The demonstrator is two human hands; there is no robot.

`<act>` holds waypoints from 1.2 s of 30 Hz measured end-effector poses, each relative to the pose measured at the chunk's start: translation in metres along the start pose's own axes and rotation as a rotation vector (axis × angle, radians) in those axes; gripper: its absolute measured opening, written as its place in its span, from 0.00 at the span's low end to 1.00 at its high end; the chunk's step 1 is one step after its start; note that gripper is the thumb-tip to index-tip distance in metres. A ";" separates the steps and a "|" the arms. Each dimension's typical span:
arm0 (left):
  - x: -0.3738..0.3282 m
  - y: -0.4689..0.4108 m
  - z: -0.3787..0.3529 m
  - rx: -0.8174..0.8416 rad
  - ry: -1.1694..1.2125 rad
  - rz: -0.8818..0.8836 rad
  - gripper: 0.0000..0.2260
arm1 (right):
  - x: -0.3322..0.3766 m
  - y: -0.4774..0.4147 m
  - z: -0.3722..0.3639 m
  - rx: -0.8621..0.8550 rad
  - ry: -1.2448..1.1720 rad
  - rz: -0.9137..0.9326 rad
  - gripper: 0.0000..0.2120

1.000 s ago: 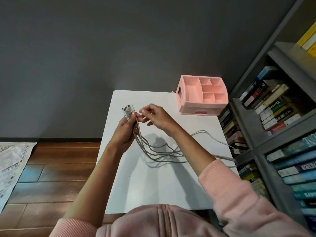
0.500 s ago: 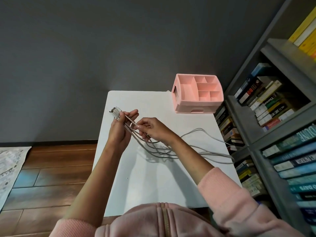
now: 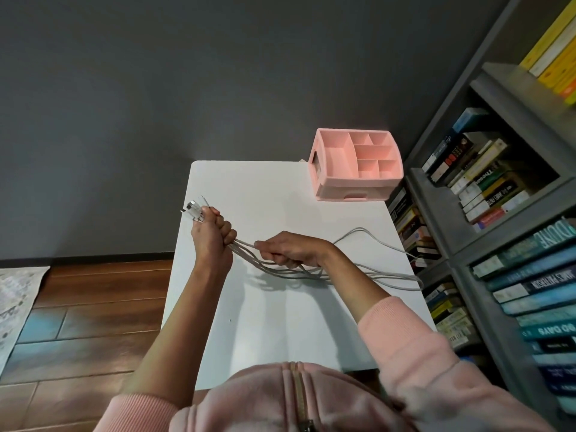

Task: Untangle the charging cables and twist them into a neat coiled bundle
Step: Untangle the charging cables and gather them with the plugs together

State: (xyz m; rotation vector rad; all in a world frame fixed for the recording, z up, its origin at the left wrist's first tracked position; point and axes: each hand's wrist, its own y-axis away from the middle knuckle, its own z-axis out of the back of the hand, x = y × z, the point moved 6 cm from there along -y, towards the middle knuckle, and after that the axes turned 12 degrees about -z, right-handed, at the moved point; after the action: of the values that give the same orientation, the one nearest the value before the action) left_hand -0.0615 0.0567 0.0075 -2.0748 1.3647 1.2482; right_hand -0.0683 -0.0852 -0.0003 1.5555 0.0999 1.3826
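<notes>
**Both grips on the cable bunch above the white surface**

Head view: the left grip (image 3: 215, 241) is clenched around the charging cables (image 3: 246, 244) just below their connector ends (image 3: 194, 210), which stick out past the fist at the surface's left edge. The right grip (image 3: 290, 254), just to its right, curls round the same grey strands. From there the cables trail loose and uncoiled across the white surface (image 3: 280, 322) to its right edge. A pink compartment organizer (image 3: 355, 163) stands at the far right corner, beside a grey bookshelf (image 3: 511, 88).
</notes>
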 end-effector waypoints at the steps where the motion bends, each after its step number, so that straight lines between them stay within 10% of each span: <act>1: 0.000 0.000 0.001 -0.005 -0.010 -0.005 0.15 | -0.003 0.000 0.001 0.003 -0.002 -0.008 0.19; 36: -0.026 -0.022 0.031 -0.088 -0.086 -0.107 0.15 | -0.126 0.004 0.062 -0.434 0.286 -0.372 0.24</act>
State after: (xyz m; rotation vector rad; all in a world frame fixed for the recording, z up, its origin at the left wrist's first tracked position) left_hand -0.0606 0.1029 0.0088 -2.0970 1.1652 1.3576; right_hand -0.0648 -0.2043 -0.0750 0.9213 0.2346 1.2199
